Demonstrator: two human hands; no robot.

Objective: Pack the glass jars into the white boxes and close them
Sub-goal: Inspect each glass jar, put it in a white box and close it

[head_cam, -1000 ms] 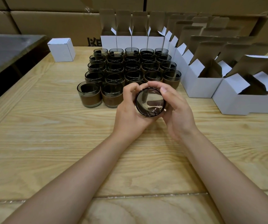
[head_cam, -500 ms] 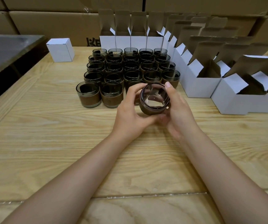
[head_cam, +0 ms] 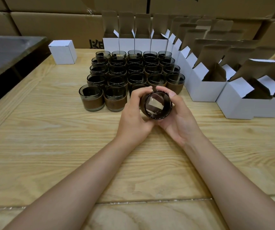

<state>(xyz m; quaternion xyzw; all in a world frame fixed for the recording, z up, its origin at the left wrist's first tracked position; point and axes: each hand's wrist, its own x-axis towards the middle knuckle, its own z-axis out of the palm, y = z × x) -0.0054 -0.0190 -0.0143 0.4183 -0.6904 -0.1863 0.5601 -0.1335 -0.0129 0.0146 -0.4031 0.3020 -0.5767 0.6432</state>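
Both hands hold one dark glass jar (head_cam: 156, 105) with a brown band above the table, tipped so its mouth faces me. My left hand (head_cam: 134, 117) grips its left side and my right hand (head_cam: 178, 118) cradles its right side and underside. Behind them stands a block of several like jars (head_cam: 130, 73) in rows. Open white boxes (head_cam: 204, 90) with raised flaps line the right side, and more open boxes (head_cam: 135, 42) stand along the back. One closed white box (head_cam: 62, 51) sits at the back left.
The wooden table (head_cam: 50, 146) stretches toward me in front of the jars. Large brown cartons (head_cam: 50, 25) form a wall behind. A dark grey surface (head_cam: 5, 52) lies past the table's left edge.
The jar in both hands has tilted: half a second ago its mouth faced more upward, and now it faces me again. The hands stay in about the same place.
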